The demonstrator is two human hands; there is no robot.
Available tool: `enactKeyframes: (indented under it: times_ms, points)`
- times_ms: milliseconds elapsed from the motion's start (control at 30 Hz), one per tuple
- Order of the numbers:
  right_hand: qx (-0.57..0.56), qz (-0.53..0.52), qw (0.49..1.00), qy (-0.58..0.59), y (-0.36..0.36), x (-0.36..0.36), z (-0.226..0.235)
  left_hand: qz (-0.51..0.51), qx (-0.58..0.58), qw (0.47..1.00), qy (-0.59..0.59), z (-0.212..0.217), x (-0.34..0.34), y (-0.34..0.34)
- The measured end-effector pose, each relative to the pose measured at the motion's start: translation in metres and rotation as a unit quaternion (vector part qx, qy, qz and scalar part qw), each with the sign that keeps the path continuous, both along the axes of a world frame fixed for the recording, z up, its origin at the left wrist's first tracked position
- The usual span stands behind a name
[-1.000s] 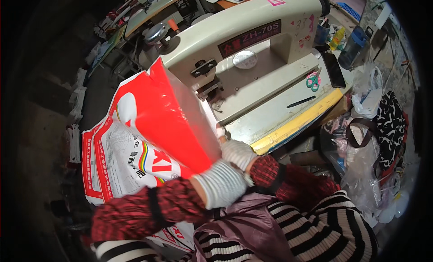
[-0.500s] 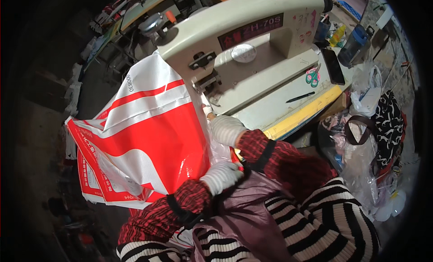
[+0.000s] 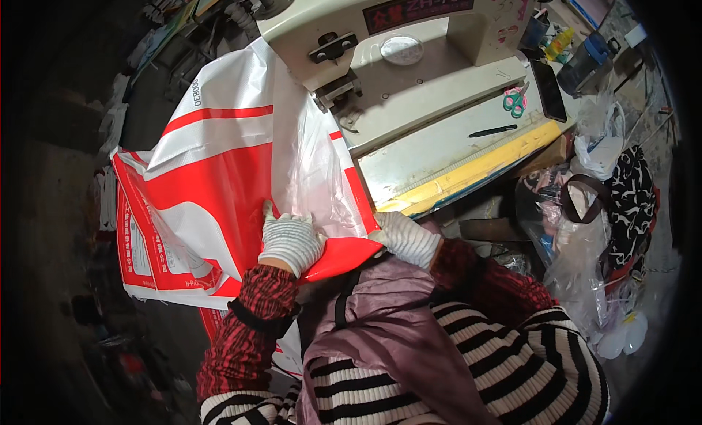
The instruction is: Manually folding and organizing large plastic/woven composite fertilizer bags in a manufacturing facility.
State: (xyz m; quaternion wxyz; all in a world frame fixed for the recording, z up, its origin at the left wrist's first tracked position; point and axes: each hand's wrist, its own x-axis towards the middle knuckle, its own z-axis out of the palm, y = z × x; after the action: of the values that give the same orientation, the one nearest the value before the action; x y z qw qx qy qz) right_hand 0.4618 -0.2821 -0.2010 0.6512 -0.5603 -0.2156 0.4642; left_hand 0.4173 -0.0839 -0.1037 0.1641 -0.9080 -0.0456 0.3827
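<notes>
Creased and glossy, a red-and-white sack [image 3: 227,173] spreads between nine and eleven o'clock, its right side overlapping the lower left of a cream sewing machine [image 3: 424,89] at one o'clock. At eight, the left hand [image 3: 292,244], in a striped glove, rests on the sack's red panel; whether its fingers pinch the sheet cannot be told. At four, the right hand [image 3: 406,240], gloved alike, grips the sack's lower right edge, hiding that corner.

On the white worktable, edged by a yellow strip [image 3: 475,165], a black pen [image 3: 493,131], green-and-pink-handled scissors [image 3: 515,102] and a dark phone [image 3: 548,90] line up from left to right toward two o'clock.

Containers cluster beyond: a dark cup [image 3: 536,30] between one and two o'clock, its contents too small to tell, a yellow bottle [image 3: 559,43], a clear plastic bag [image 3: 578,271] between three and four with contents that cannot be made out, a blue-topped bottle [image 3: 587,63] at two and, at three, a black-and-white patterned bag [image 3: 629,213]
</notes>
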Motion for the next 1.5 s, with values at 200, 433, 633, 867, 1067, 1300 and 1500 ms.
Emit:
enactKeyframes:
  times_ms: [200, 433, 633, 867, 1067, 1300, 1500]
  points:
    - [0.037, -0.023, 0.999, -0.016, -0.002, 0.005, -0.005, 0.038, -0.21, 0.929, -0.304, 0.026, -0.001, -0.014]
    - [0.039, -0.026, 0.997, 0.064, -0.01, 0.001, 0.028, 0.0, -0.265, 0.899, -0.349, -0.016, 0.017, -0.029]
    - [0.056, -0.015, 0.995, 0.086, -0.009, -0.004, 0.035, 0.17, -0.312, 0.796, -0.49, -0.055, 0.017, -0.024]
    - [0.159, -0.064, 0.963, 0.207, -0.011, 0.017, 0.008, 0.429, -0.575, 0.549, -0.429, -0.066, 0.01, -0.041]
    - [0.068, -0.093, 0.985, 0.127, 0.015, 0.054, -0.011, -0.056, -0.312, 0.887, -0.337, -0.034, 0.014, -0.041]
    - [-0.173, -0.058, 0.964, -0.195, 0.032, 0.033, -0.003, -0.266, -0.251, 0.93, -0.034, 0.036, -0.007, -0.081]
    - [-0.317, -0.051, 0.907, -0.273, 0.049, 0.072, 0.002, -0.219, -0.146, 0.965, -0.022, 0.013, 0.039, -0.09]
